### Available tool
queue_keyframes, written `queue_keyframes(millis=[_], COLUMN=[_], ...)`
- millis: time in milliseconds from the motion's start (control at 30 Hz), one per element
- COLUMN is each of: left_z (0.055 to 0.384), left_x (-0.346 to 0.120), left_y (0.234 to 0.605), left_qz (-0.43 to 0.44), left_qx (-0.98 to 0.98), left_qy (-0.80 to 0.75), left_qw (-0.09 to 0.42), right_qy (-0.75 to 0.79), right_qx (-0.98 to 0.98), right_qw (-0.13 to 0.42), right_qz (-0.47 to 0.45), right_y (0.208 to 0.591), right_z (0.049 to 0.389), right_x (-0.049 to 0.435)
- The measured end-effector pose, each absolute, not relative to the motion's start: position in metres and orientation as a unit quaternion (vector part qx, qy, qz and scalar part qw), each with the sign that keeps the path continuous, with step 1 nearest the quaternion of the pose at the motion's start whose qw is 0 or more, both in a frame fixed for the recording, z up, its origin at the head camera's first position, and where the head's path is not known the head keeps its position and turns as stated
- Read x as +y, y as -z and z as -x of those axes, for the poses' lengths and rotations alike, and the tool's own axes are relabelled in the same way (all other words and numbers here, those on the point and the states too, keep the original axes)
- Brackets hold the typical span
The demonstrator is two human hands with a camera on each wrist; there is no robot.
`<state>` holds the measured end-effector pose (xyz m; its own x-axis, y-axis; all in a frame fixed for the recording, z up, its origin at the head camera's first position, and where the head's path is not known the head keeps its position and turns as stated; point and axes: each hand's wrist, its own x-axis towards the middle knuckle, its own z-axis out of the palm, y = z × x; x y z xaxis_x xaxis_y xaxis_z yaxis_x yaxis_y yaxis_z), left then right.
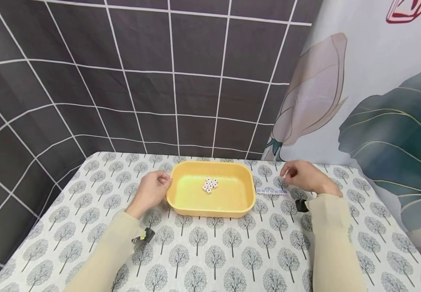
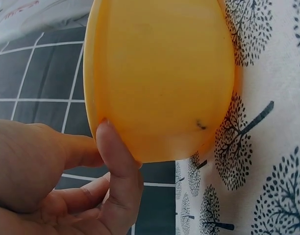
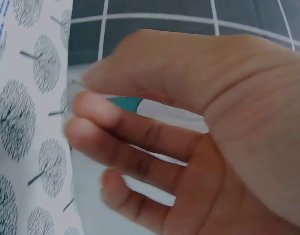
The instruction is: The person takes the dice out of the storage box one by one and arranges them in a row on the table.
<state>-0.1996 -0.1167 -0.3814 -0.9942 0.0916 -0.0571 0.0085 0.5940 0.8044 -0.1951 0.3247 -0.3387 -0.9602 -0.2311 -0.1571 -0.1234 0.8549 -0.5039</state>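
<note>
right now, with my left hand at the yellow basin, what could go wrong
The left hand grips the rim of the yellow basin, so a tug might scatter the small white pieces clustered inside. The right hand is close to the blue-marked white row, so a low sweep might disturb it.

With both arms (image 1: 336, 243) extended, left hand (image 1: 150, 192) and right hand (image 1: 304, 176) each pinch.

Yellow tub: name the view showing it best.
The head view: it shows the yellow tub almost entire, inside included. The left wrist view shows part of its outside; the right wrist view, nothing.
</note>
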Motion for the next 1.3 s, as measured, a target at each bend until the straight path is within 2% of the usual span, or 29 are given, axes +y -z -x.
queue_keyframes(millis=[200, 567, 967, 1300], left_z=[0.201, 0.2, 0.199, 0.2], left_x=[-0.118, -0.117, -0.117, -0.117], left_y=[0.382, 0.381, 0.381, 0.38], left_qz=[-0.028, -0.025, -0.026, -0.025], left_qx=[0.889, 0.884, 0.882, 0.881], left_qy=[-0.454, -0.464, -0.467, -0.47], left_qw=[0.045, 0.048, 0.05, 0.053], right_qy=[0.237, 0.247, 0.263, 0.251], right_qx=[0.963, 0.955, 0.948, 0.941], right_qw=[0.041, -0.015, -0.03, 0.004], right_qz=[0.121, 0.163, 0.175, 0.229], right_y=[0.333, 0.336, 0.35, 0.364], right_z=[0.201, 0.205, 0.21, 0.208], right_x=[0.302, 0.263, 0.219, 0.183])
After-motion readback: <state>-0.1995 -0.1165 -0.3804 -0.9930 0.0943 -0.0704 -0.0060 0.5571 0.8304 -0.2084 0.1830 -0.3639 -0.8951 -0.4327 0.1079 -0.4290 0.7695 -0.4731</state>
